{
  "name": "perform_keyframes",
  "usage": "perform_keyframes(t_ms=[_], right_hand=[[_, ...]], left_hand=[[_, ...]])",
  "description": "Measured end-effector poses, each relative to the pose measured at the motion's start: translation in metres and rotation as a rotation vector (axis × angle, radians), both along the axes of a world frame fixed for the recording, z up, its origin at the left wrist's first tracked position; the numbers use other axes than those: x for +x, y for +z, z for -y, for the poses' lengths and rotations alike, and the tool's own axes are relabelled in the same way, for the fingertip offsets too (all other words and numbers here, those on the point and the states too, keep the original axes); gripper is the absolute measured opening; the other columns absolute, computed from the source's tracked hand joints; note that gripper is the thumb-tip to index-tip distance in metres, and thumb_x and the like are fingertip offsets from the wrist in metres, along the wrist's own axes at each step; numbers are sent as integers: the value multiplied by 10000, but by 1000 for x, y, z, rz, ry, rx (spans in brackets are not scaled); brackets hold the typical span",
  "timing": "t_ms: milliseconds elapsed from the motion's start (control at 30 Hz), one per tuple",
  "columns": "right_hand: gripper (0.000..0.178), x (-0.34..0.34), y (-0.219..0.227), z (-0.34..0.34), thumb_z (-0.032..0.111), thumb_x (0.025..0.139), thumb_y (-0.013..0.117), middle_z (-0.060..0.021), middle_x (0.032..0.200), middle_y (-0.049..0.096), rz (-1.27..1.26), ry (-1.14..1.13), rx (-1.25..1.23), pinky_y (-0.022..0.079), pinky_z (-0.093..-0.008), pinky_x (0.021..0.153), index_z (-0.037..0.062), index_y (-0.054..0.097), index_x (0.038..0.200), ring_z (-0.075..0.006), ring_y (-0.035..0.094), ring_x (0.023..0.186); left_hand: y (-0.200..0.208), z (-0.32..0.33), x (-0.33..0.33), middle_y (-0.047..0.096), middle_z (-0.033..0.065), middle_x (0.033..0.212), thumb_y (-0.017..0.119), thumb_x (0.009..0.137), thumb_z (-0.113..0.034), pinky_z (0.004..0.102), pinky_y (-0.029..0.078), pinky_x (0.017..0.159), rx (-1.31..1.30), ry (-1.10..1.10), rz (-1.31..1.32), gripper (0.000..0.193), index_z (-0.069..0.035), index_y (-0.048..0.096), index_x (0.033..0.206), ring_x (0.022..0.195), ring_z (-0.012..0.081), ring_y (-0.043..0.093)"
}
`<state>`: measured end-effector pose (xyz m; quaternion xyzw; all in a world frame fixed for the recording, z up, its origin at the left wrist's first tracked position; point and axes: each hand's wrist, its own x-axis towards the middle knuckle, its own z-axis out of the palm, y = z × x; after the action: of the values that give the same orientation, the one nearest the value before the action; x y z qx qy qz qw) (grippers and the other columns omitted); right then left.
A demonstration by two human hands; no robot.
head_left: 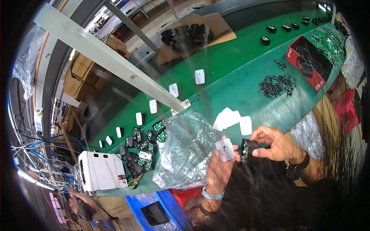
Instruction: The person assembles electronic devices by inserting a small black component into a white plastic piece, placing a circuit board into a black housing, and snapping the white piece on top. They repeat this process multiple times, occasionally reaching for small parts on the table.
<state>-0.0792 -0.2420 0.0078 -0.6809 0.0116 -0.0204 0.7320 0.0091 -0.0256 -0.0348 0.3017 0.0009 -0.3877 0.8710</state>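
Observation:
Near the front edge of the green worktable, my left hand (pixel 220 169) holds a white rounded plate (pixel 225 149) with a small dark mark at its middle. Close to its right, my right hand (pixel 273 145) grips a black housing (pixel 245 149) on edge, with a green circuit board showing in its open side. The plate and the housing are apart. Just beyond my hands lies a fanned pile of white plates (pixel 227 118), with another white plate (pixel 246 125) at its right end. A clear plastic bag (pixel 187 150) is spread out left of my left hand.
Small black parts (pixel 275 84) lie heaped near a red box (pixel 308 63) at right. Several white plates (pixel 174 90) line the darker green strip beyond a metal post (pixel 115 57). Black housings with boards (pixel 144 154), pliers (pixel 135 182) and a white machine (pixel 101 171) sit at left. Another person (pixel 86 206) is at lower left.

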Motion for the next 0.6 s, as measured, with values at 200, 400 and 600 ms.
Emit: perform_keyframes(t_ms=[200,400,600], right_hand=[[356,8,4,-18,38,842,782,-72,954,680,0,-100,-72,568,-275,749,-22,640,1164,-113,675,850],[306,15,16,-27,34,815,779,-130,910,712,82,-93,-337,588,-269,684,-30,696,1102,-144,708,759],[319,13,15,-27,32,804,785,-139,955,730,94,-69,-340,605,-282,705,-25,701,1106,-167,730,778]], left_hand=[[-2,-14,-15,570,198,1356,562,1026,-261,434,459,1042,87,45,76,580,10,368,1501,1168,299,598],[-11,-14,-17,588,127,1347,615,975,-88,337,447,1051,141,-47,96,500,51,462,1431,1200,197,582],[-21,-17,-15,625,114,1292,643,927,3,310,450,1027,198,-122,138,494,57,497,1395,1186,176,583]])
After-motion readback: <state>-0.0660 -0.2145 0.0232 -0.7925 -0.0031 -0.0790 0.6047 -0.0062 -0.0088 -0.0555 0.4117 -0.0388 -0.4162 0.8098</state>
